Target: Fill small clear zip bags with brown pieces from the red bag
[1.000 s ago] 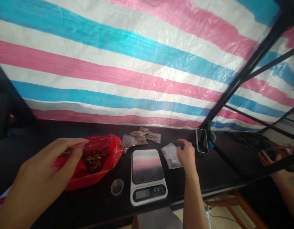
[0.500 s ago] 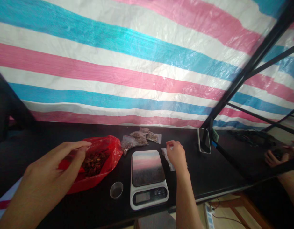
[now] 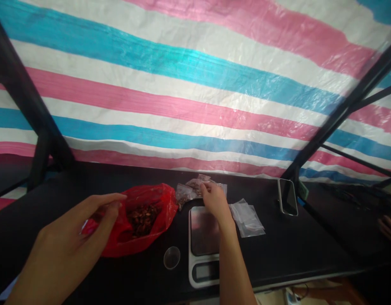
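Observation:
My left hand (image 3: 71,235) is at the left side of a red plastic bag (image 3: 168,207), thumb and fingers pinched on its rim. Inside the bag lie dark brown dried pieces (image 3: 144,218). My right hand (image 3: 214,199) reaches over the kitchen scale (image 3: 203,233), its fingers bent together at a pile of small clear bags with brown contents (image 3: 185,192). Whatever is between those fingertips is hidden. Part of the scale lies behind my right forearm. A small clear cup (image 3: 171,258) stands left of the scale.
Flat clear zip bags (image 3: 248,218) lie right of my forearm. A phone (image 3: 288,197) leans by a black frame post (image 3: 295,171) on the black table (image 3: 297,241). Striped sheeting (image 3: 182,106) hangs behind. Another person's hand (image 3: 389,228) shows at the right edge.
My right hand has moved left from the flat clear bags to the filled ones, uncovering the flat bags. My left hand stays at the red bag. The view has turned left.

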Tool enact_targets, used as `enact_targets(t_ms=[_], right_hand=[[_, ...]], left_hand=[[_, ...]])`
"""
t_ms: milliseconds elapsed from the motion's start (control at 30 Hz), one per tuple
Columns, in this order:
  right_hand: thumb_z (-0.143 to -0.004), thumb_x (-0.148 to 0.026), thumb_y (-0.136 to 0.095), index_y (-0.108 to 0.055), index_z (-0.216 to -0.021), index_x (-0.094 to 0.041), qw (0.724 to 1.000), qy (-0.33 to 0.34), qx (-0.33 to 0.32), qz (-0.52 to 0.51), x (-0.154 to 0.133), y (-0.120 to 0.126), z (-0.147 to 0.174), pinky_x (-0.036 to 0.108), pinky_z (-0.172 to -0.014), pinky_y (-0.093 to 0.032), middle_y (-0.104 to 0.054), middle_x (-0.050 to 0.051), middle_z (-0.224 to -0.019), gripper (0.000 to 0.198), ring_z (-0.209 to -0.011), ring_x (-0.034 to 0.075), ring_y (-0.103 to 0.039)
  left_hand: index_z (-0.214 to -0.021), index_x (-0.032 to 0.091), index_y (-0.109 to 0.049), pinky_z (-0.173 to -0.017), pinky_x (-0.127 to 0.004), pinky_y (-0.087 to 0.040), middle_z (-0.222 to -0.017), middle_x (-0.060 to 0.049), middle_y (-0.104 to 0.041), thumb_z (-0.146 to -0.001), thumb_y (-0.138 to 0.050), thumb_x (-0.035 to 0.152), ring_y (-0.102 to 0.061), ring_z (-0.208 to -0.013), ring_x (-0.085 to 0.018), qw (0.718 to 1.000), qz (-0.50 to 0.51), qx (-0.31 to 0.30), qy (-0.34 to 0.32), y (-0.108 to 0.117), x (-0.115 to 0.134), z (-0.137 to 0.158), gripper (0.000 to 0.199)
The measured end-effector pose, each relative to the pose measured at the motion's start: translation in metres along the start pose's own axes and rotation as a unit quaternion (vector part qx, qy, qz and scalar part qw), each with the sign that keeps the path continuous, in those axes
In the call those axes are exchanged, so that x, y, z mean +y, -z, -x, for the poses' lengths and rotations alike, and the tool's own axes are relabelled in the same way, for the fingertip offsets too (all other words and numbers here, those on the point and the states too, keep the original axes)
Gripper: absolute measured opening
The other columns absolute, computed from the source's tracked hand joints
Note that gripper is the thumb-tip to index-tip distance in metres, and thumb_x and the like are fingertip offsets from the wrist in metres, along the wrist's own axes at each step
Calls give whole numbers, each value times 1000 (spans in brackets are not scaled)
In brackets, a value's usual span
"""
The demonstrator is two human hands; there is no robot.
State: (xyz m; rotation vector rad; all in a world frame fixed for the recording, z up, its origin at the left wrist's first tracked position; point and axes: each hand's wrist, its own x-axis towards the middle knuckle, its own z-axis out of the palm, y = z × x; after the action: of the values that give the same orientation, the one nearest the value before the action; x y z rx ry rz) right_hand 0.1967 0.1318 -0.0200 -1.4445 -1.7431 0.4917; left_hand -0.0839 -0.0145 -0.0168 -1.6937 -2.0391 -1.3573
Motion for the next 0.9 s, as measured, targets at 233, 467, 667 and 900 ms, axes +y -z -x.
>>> enact_targets(t_ms=[233,467,667,900], right_hand=[[-89,-41,-74,-84,-105,-17,968,-7,7,-250,-41,30,17,34,-82,-58,-84,10,-101,30,-92,25,-77],[-76,-26,-89,-73,-127,-22,898,-5,-181,-401,-92,42,54,25,-66,-50,-71,-7,-69,54,-65,12,-65],[-75,-26,-91,-71,-125,-21,904,-19,-243,-350,-99,33,68,24,-63,-45,-60,-11,-66,54,-62,11,-58],[-76,-1,-75,-64,-132,-21,914,-26,-252,-316,-96,39,73,23,-63,-45,-58,-12,-66,60,-64,11,-58]], left_hand=[[-95,30,-79,-77,-29,-61,-93,1,-83,-86,-65,50,-77,-81,-21,988,126,-70,55,14,46,-12,26],[-80,23,-75,-49,-24,-48,-65,-1,-69,-83,-71,70,-61,-53,-15,893,365,-199,174,-4,97,-6,48],[-69,23,-58,-38,-20,-23,-49,7,-49,-79,-72,82,-37,-39,-8,825,439,-282,218,-22,101,3,62],[-75,22,-58,-43,-20,-32,-56,7,-51,-84,-70,79,-42,-46,-9,796,460,-342,194,-26,96,5,59]])
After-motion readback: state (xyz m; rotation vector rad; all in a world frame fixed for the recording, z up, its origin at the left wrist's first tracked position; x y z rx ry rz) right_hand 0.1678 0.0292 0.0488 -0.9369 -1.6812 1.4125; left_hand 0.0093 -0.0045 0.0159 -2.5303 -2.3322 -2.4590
